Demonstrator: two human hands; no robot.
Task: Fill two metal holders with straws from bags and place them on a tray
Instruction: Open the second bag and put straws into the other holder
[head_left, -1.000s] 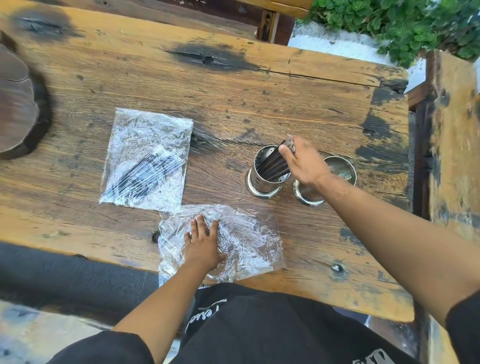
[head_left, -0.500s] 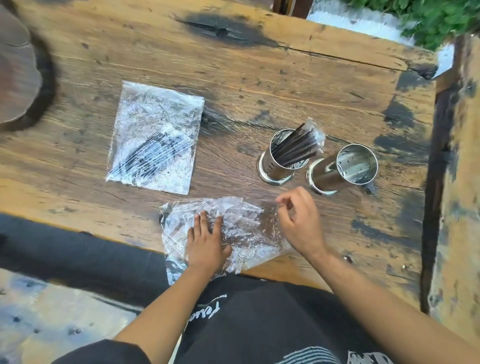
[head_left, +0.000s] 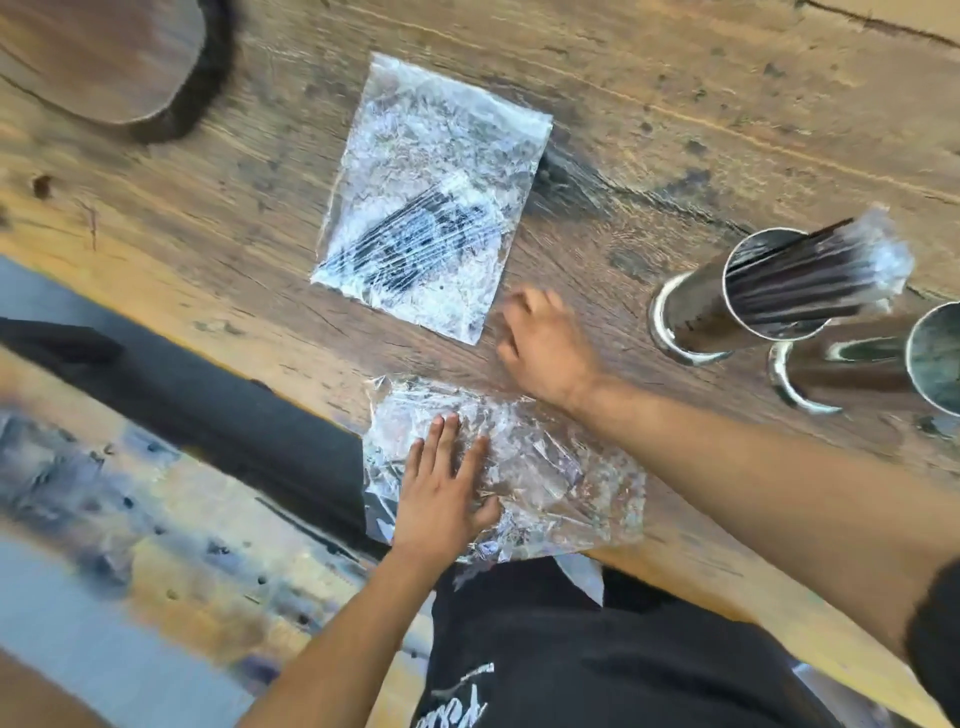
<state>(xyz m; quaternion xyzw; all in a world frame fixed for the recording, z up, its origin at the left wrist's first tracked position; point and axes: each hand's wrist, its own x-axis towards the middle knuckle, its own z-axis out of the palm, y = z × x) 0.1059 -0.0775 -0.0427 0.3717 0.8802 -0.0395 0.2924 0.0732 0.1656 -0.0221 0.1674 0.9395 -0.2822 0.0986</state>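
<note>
Two shiny metal holders stand at the right of the wooden table. The nearer-left holder (head_left: 691, 322) carries a bundle of dark wrapped straws (head_left: 810, 270); the right holder (head_left: 857, 369) looks empty. A clear bag with dark straws inside (head_left: 431, 208) lies flat at the table's middle. A crumpled empty clear bag (head_left: 550, 478) hangs over the near edge, and my left hand (head_left: 441, 493) presses flat on it. My right hand (head_left: 545, 338) hovers just right of the full bag's lower corner, fingers loosely curled, holding nothing.
A round dark-rimmed wooden tray (head_left: 104, 62) sits at the far left corner. The table's near edge (head_left: 260, 332) runs diagonally, with a dark bench and floor below it. My black shirt fills the bottom centre.
My right hand let go of the straws in the holder, drew back and swung left toward the full bag. The camera moved closer and tilted. My left hand stayed on the empty bag.
</note>
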